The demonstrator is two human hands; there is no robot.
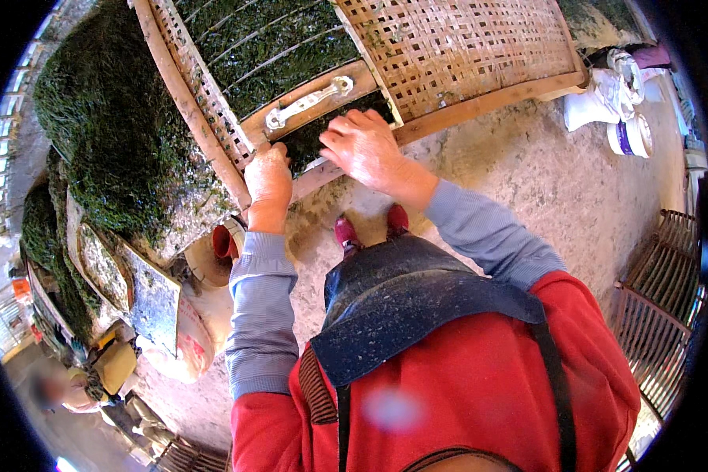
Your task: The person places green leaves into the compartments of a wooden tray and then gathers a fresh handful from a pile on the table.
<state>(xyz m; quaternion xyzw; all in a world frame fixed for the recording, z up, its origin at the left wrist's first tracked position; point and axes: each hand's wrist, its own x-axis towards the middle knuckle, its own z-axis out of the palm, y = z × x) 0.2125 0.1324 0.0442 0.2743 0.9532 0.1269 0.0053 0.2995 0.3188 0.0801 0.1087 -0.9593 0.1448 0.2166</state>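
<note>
A woven bamboo tray (456, 47) with a wooden rim lies before me. On it, a pale slatted frame encloses a dark green, stringy leafy mass (267, 47) crossed by thin strips. A wooden board (252, 126) with a white handle (310, 102) rests across that mass near its front end. My left hand (269, 179) is closed at the frame's near left corner, by the board's end; what its fingers hold is hidden. My right hand (366, 153) has its fingers apart and bent, touching the green mass in the strip between the board and the tray's front edge.
Large heaps of the same green mass (94, 102) rise at the left. A red cup-like object (224, 242) and a white sack (182, 346) stand below them. White bags (598, 98) and a tub (631, 135) are at the far right, slatted benches (653, 322) nearer. Another person (79, 391) is at lower left.
</note>
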